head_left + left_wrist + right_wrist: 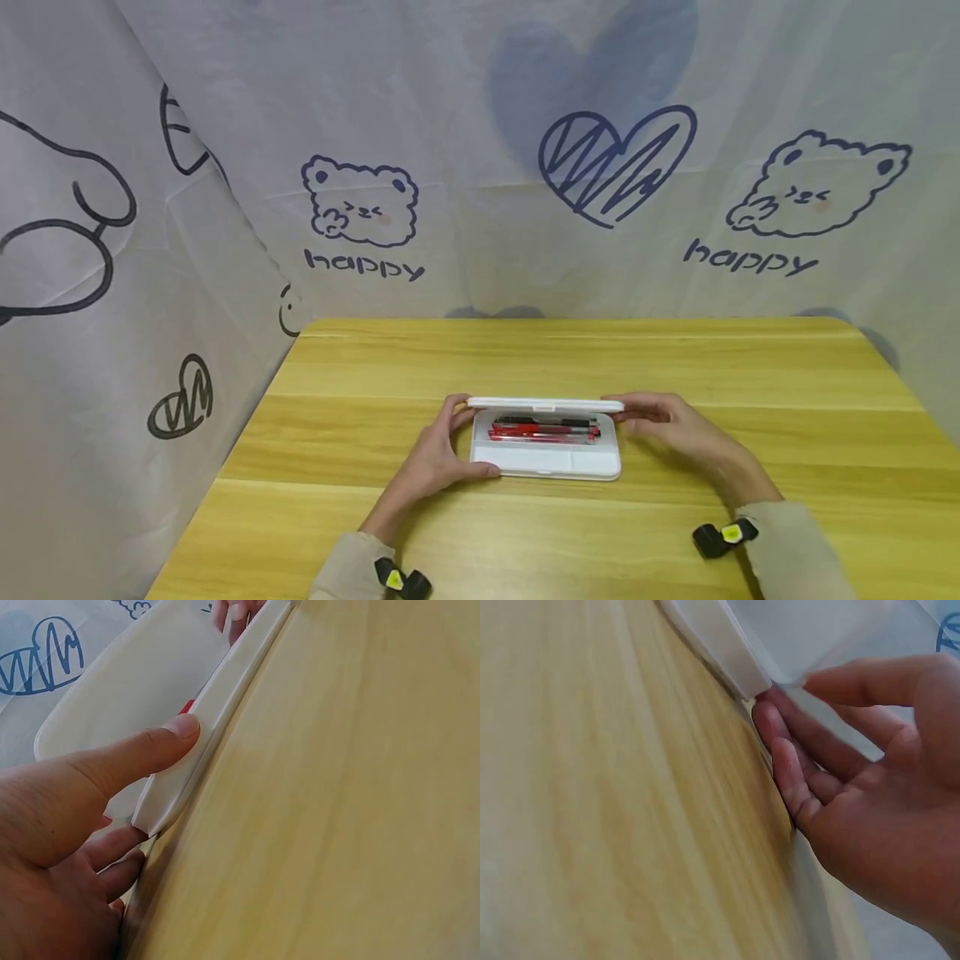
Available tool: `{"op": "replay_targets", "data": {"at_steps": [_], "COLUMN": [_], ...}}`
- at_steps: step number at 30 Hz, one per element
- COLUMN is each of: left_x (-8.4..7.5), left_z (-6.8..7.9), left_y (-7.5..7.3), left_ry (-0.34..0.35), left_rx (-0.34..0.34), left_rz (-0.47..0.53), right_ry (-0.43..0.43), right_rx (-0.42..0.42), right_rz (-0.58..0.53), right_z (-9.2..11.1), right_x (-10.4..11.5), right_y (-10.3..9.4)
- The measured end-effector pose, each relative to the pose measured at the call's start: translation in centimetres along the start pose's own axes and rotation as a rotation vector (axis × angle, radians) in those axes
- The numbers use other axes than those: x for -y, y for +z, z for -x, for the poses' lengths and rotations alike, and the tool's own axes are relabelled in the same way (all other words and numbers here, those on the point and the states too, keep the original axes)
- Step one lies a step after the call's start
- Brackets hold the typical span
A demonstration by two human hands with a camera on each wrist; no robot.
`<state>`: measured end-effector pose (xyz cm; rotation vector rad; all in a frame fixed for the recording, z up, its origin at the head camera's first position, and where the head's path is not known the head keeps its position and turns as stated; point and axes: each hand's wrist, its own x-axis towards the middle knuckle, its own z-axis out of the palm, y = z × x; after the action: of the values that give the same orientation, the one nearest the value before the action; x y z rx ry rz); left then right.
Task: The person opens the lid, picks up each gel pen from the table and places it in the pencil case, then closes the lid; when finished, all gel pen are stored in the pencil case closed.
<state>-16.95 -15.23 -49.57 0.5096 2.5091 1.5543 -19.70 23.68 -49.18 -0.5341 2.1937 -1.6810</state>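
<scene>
A white pencil case [525,460] lies on the wooden table with its hinged lid [546,405] raised at the back. Inside the tray are several pens [543,430], red and black, some with clear barrels. My left hand [435,454] grips the case's left end. Its thumb [180,729] presses the front wall in the left wrist view, while the other fingers reach round the end and back. At the right end, my right hand [675,425] touches the lid's edge with its fingertips, the lower fingers [786,765] loosely bent beside the case's corner.
The wooden table [360,367] extends around the case on all sides. Behind it and on the left hang white cloths [480,208] printed with bears, hearts and the word happy. Each wrist wears a small black device [723,537].
</scene>
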Motion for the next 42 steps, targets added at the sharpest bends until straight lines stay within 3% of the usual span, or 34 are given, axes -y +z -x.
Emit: {"op": "replay_targets", "data": {"at_steps": [4, 7, 14, 21, 28, 42], "left_x": [0.1, 0.1, 0.3, -0.2, 0.1, 0.2], "left_z": [-0.2, -0.3, 0.3, 0.5, 0.3, 0.4], "left_y": [0.1, 0.2, 0.1, -0.4, 0.1, 0.2], "left_ry": [0.014, 0.015, 0.017, -0.037, -0.050, -0.021], "left_rx": [-0.013, -0.025, 0.016, 0.057, 0.016, -0.014], "left_rz": [0.021, 0.029, -0.022, -0.089, 0.006, 0.051], "right_ry": [0.083, 0.097, 0.028, -0.013, -0.030, -0.052], "right_rx": [-0.028, -0.026, 0.010, 0.017, 0.021, 0.046], "right_rz": [0.050, 0.118, 0.184, 0.254, 0.266, 0.279], "right_z": [-0.1, -0.3, 0.0, -0.1, 0.0, 0.1], "right_x": [0.6, 1.1, 1.0, 1.3, 1.3, 1.3], "right_y": [0.1, 0.5, 1.5, 1.8, 1.7, 2.0]}}
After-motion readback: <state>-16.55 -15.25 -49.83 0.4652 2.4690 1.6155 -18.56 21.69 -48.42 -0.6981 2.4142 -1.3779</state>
